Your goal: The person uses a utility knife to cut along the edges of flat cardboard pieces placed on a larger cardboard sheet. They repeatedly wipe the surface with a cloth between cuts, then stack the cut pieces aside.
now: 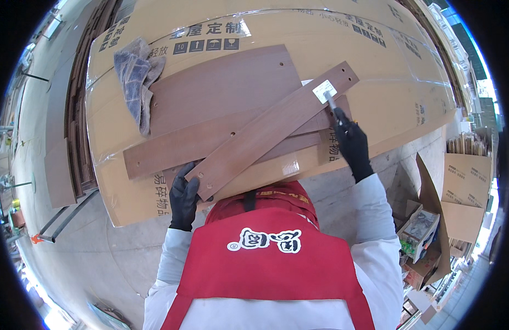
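My left hand (184, 196), in a black glove, grips the near-left end of a long brown wood-look strip (258, 136) with drilled holes. In my gloved right hand (350, 138) is a slim metal-tipped hand tool (330, 101), its kind unclear. The tool's tip meets a white label (323, 91) bearing writing near the strip's far end. Beneath the strip lie a wide brown panel (221, 82), another drilled strip (176, 144) and further brown pieces, partly covered.
Large printed cardboard cartons (386, 103) support the pieces. A crumpled grey-blue cloth (135, 78) lies at the left. Long brown boards (69, 115) are stacked beyond the left edge, near a metal-legged stand (69, 216). At the lower right is a box of small items (419, 231).
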### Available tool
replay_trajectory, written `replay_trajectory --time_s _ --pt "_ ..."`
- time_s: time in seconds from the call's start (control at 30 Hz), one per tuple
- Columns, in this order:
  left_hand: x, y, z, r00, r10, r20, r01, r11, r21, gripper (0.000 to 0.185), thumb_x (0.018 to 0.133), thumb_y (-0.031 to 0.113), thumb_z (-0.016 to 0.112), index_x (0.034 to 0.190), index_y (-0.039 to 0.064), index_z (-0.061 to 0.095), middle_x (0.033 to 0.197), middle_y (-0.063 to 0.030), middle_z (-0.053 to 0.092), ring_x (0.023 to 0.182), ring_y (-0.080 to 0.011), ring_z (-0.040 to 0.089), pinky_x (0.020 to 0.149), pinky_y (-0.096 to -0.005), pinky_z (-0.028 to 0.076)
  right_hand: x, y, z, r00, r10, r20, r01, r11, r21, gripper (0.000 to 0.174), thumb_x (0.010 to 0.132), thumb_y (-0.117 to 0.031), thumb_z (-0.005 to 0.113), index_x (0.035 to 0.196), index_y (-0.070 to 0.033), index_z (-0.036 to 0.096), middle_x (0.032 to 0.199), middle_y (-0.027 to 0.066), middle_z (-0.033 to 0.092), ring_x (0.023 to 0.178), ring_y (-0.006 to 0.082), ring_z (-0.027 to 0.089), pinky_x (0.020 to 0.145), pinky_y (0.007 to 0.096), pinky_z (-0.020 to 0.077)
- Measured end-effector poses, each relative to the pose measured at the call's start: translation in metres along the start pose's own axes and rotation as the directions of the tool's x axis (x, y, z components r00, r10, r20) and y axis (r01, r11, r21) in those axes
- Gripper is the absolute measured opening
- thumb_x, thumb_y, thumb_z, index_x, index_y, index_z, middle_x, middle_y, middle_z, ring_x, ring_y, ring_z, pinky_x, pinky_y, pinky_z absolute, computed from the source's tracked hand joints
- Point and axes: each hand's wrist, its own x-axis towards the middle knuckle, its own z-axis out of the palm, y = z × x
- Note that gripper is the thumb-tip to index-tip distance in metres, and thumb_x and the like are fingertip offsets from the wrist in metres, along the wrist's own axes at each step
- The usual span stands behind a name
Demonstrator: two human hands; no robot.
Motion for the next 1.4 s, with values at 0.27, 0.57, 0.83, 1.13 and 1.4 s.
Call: replay_trajectory --time_s 0.27,0.57,0.83,1.13,1.4 --pt "0.002 0.002 0.007 0.999 0.049 -0.016 -0.046 0.984 0.175 0.045 0.094 0.008 0.060 0.137 -0.003 0.049 0.130 -0.0131 0.059 0.113 -0.0179 0.059 0.101 -0.0319 0.046 0.024 0.026 -0.007 0.998 0.031 -0.048 -0.025 0.993 0.115 0.034 0.097 -0.024 0.060 0.129 -0.015 0.063 0.073 0.0119 0.058 0.066 0.0240 0.059 0.061 0.0371 0.0468" --pt "0.003 -0.002 -0.001 0.999 0.044 0.029 -0.048 0.986 0.157 0.052 0.096 0.026 0.063 0.137 -0.003 0.048 0.135 -0.0116 0.057 0.122 -0.0195 0.053 0.106 -0.0349 0.041 0.049 0.071 -0.017 0.988 -0.056 -0.143 0.071 0.992 0.101 0.032 0.096 -0.025 0.061 0.124 -0.012 0.066 0.074 0.0128 0.060 0.067 0.0245 0.062 0.061 0.0363 0.0479" --pt "0.003 -0.008 -0.002 0.996 0.088 -0.003 -0.087 0.988 0.126 0.047 0.095 0.017 0.061 0.137 -0.003 0.049 0.133 -0.0128 0.058 0.117 -0.0188 0.057 0.102 -0.0332 0.044 0.100 0.119 -0.029 0.993 0.093 -0.078 -0.085 0.992 0.095 0.045 0.096 -0.029 0.062 0.139 -0.018 0.056 0.078 0.0068 0.064 0.057 0.0148 0.057 0.054 0.0324 0.0458" --pt "-0.008 -0.013 -0.011 0.820 0.546 -0.172 -0.224 0.582 0.782 0.045 0.092 0.015 0.063 0.132 -0.002 0.052 0.131 -0.0188 0.059 0.120 -0.0321 0.057 0.102 -0.0389 0.044 0.144 0.066 -0.020 0.942 0.334 0.043 -0.272 0.680 0.680 0.059 0.089 -0.037 0.069 0.135 -0.004 0.055 0.088 0.0033 0.067 0.056 0.0088 0.054 0.045 0.0234 0.0381" --pt "0.008 0.022 -0.031 0.749 0.593 0.295 -0.458 0.143 0.878 0.050 0.074 0.013 0.076 0.122 0.011 0.062 0.125 -0.0137 0.063 0.117 -0.0352 0.059 0.096 -0.0426 0.048 0.079 0.044 -0.068 0.936 0.347 0.066 -0.306 0.703 0.642 0.032 0.092 -0.033 0.065 0.112 -0.007 0.066 0.073 -0.0009 0.059 0.052 0.0041 0.048 0.045 0.0190 0.0345"
